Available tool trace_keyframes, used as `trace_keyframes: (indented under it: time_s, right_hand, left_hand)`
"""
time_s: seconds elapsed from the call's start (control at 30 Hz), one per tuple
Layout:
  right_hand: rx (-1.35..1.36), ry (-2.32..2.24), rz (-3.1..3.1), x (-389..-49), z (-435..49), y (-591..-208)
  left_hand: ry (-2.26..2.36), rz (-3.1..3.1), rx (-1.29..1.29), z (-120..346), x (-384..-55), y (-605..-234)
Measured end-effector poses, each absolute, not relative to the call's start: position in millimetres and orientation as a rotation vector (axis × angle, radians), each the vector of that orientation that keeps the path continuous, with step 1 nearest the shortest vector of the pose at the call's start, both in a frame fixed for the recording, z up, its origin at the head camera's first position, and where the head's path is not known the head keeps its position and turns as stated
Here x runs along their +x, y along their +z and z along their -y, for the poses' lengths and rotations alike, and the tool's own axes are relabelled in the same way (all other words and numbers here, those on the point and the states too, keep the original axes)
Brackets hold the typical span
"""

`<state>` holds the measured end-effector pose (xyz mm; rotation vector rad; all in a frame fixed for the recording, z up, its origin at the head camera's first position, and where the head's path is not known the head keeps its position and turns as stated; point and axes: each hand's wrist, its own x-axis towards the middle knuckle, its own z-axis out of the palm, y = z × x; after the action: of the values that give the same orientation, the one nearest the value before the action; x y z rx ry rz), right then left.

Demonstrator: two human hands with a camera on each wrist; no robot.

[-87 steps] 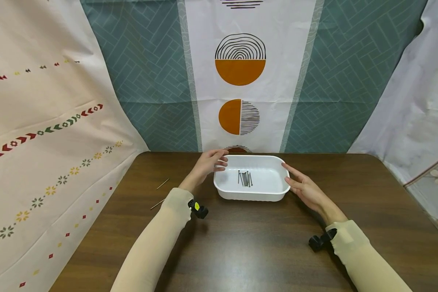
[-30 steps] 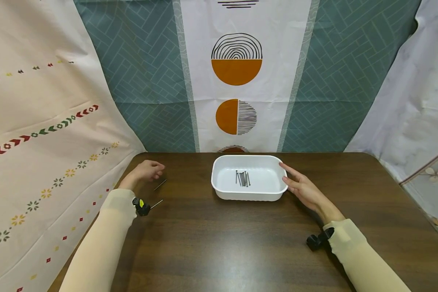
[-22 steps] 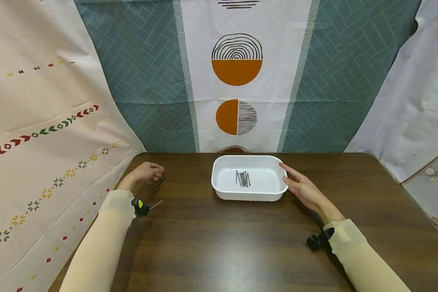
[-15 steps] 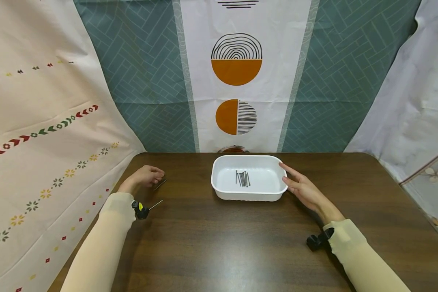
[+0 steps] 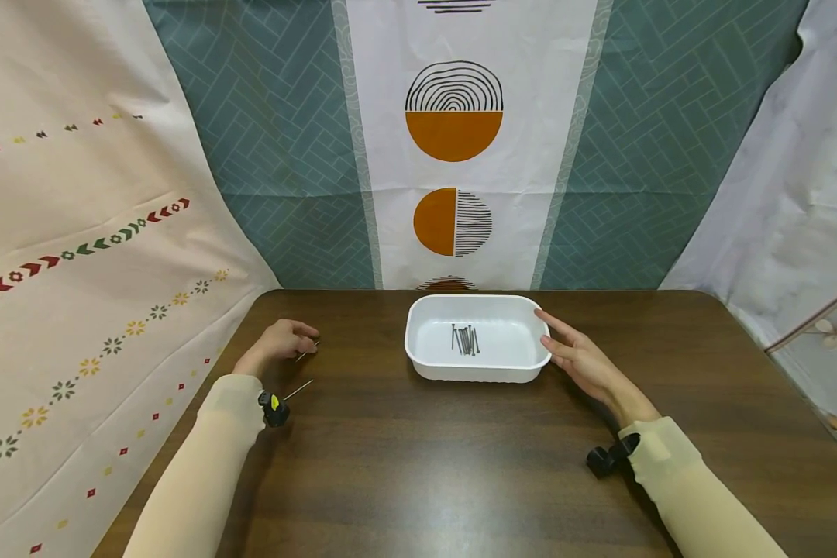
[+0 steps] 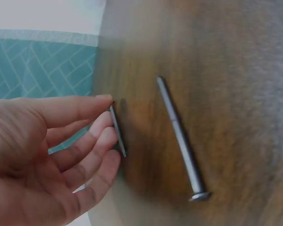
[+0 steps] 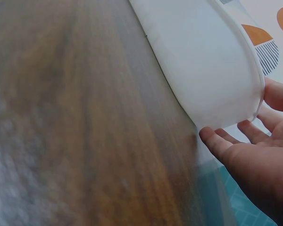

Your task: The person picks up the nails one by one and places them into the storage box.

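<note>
At the left of the table, my left hand (image 5: 286, 339) is down at a thin metal nail (image 6: 119, 134). In the left wrist view, thumb and fingertips pinch the nail near its end. A second nail (image 6: 181, 136) lies closer to the wrist, its flat head toward the viewer; in the head view this nail (image 5: 297, 390) is just beyond the wrist camera. My right hand (image 5: 586, 364) rests against the right end of a white plastic tray (image 5: 477, 373), its fingers extended and spread along the rim and side. Several nails (image 5: 466, 340) lie side by side in the tray.
The dark wooden table (image 5: 418, 465) ends at a patterned cloth backdrop (image 5: 293, 194). A cream cloth (image 5: 111, 310) hangs along the left edge and a pale cloth (image 5: 795, 232) along the right.
My left hand has gone from the tray's left end to the nails at the left, then lowered until its fingertips meet the farther nail. The right hand and tray stay put.
</note>
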<state>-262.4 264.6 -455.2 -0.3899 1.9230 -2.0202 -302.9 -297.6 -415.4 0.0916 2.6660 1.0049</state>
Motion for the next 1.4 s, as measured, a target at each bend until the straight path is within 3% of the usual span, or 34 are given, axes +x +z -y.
trace_keyframes:
  time_s: [0.6,1.4]
  right_hand:
    - [-0.387,-2.026,-1.913,-263.2,-264.4,-456.6]
    - [-0.415,-2.007,-1.936,-262.6,-265.8,-456.8]
  left_hand:
    - [0.895,-2.85,0.067,279.5,-292.6,-418.6]
    - [1.365,-2.67,0.054,261.6,-300.8,-407.5]
